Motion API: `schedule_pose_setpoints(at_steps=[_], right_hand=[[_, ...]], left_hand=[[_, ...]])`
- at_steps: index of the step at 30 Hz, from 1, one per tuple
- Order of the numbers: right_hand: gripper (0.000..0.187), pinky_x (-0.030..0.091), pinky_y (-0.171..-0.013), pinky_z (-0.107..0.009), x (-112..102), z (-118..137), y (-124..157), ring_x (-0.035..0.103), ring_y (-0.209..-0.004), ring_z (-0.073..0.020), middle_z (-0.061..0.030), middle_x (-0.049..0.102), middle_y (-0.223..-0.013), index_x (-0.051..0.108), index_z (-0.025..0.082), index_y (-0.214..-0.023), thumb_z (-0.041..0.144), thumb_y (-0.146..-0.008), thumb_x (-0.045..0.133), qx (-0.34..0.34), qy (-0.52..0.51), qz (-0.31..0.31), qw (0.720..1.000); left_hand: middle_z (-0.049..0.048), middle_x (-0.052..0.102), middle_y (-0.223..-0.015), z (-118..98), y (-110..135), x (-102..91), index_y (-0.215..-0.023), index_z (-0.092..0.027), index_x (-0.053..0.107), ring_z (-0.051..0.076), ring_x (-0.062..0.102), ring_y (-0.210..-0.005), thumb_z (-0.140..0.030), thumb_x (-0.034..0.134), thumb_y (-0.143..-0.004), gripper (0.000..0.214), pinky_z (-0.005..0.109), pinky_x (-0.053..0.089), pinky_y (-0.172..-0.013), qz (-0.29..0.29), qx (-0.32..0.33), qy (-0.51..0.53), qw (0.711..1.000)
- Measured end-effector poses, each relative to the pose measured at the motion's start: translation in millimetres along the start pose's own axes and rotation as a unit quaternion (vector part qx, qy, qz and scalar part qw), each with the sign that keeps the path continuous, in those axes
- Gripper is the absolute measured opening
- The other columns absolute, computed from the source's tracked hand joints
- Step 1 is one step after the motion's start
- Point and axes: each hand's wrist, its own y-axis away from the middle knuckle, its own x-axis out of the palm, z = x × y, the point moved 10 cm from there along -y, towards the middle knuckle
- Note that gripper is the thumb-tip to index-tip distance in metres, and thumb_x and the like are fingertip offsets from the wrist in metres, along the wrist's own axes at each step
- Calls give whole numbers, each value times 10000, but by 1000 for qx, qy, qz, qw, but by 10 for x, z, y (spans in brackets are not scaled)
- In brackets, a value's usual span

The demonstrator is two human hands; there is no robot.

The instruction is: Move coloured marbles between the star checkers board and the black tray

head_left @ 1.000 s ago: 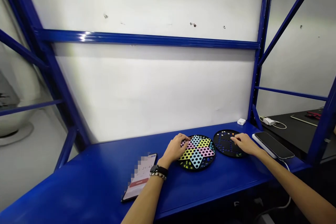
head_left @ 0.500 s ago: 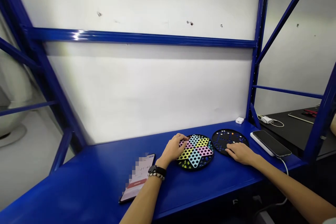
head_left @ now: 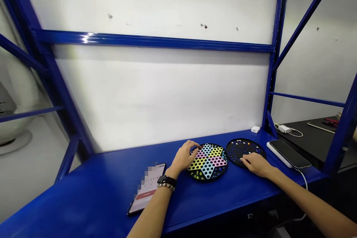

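Overall, one white wall [head_left: 167, 96] fills the back, crossed by one long horizontal bar [head_left: 156, 41] of a blue metal frame. One blue tabletop [head_left: 92, 189] stretches below it, and part of one black desk [head_left: 301, 130] shows beyond the frame at the right. Two round boards lie flat on the blue tabletop, side by side: one star-patterned board [head_left: 208, 160], whose six points come two each in pale blue, yellow and pink, and one black board [head_left: 236, 154] just right of it. Two bare hands are at work. The left hand [head_left: 182, 158] reaches over the star board's left edge, fingers bent, thumb near them; the right hand [head_left: 257, 164] curls over the black board's near edge. I cannot tell whether either grips a piece. Two phones are there: one phone with a lit screen [head_left: 146, 189] near the left forearm, one dark phone [head_left: 290, 153] on a single white pad [head_left: 279, 157] at the right, with one white cable [head_left: 306, 182]. The left wrist wears one black watch [head_left: 161, 180] and one beaded bracelet [head_left: 166, 186]. One small white box [head_left: 255, 129] sits near the back edge. Smallest are one orange piece [head_left: 248, 143] and several white ones, too tiny to count surely, on the black board.
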Motion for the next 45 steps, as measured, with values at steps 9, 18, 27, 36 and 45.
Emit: schedule_pose_setpoints(at_steps=[9, 18, 27, 36, 45], right_hand=[[495, 256, -560, -264, -207, 7, -302, 374, -539, -122, 29, 451, -552, 397, 205, -598, 469, -1007, 300, -2, -180, -111, 977], [464, 379, -637, -251, -1, 1865, -1328, 592, -661, -148, -56, 698, -735, 651, 166, -733, 373, -1021, 352, -90, -117, -31, 989], [315, 552, -787, -392, 460, 2333, -1520, 723, -931, -297, -175, 739, -1033, 684, 125, -1107, 289, -975, 450, -81, 47, 33, 995], [300, 552, -827, -400, 566, 2405, -1617, 718, -950, -299, -176, 740, -1036, 699, 98, -1093, 183, -909, 478, -67, 12, 28, 997], [415, 536, -882, -465, 603, 2465, -1585, 626, -1070, -329, -205, 652, -1179, 604, 111, -1236, 288, -864, 554, -54, -38, 7, 998]], left_hand=[[47, 671, -1136, 51, -5, -193, -1082, -250, 647, 228, 644, -1059, -329, 474, -907, 258, 355, 509, -934, -65, -2, -17, 998], [41, 657, -1108, 138, 111, -635, -1068, -239, 623, 188, 661, -932, -322, 446, -947, 230, 292, 487, -748, -210, -90, -43, 973], [29, 663, -1051, 141, 164, -795, -988, -233, 622, 170, 656, -864, -311, 462, -948, 182, 274, 447, -681, -250, -118, -57, 959], [20, 661, -1040, 119, 163, -787, -970, -229, 629, 168, 658, -866, -290, 486, -937, 159, 275, 457, -699, -254, -112, -45, 960], [25, 664, -1042, 100, 152, -776, -967, -232, 622, 171, 656, -853, -311, 472, -932, 173, 286, 459, -719, -252, -99, -35, 962]])
